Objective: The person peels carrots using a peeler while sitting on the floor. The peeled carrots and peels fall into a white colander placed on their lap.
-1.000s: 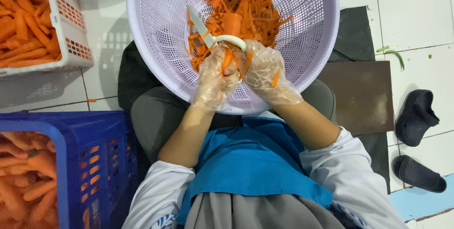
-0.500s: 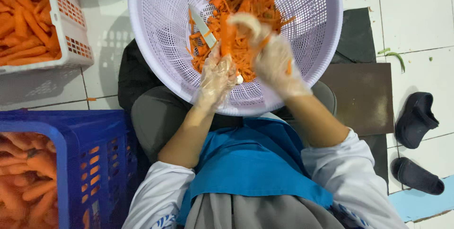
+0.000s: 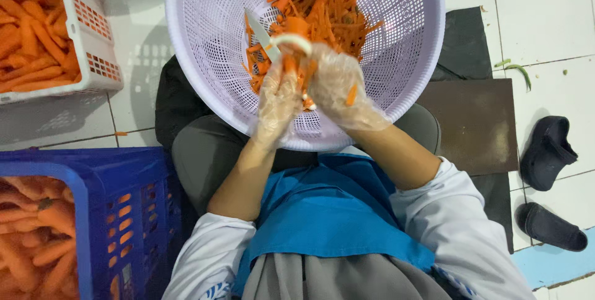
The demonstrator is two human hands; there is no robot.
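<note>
Left hand grips carrot over lavender basket; right hand clenches white peeler. Risk: slick loose gloves, blade slips toward left fingers.

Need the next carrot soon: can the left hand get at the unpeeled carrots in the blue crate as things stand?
Probably yes. The blue crate sits open-topped by the left elbow, its carrots uncovered, nothing between. But the left hand is gloved and busy holding a carrot over the round basket, so it must let go first.
</note>
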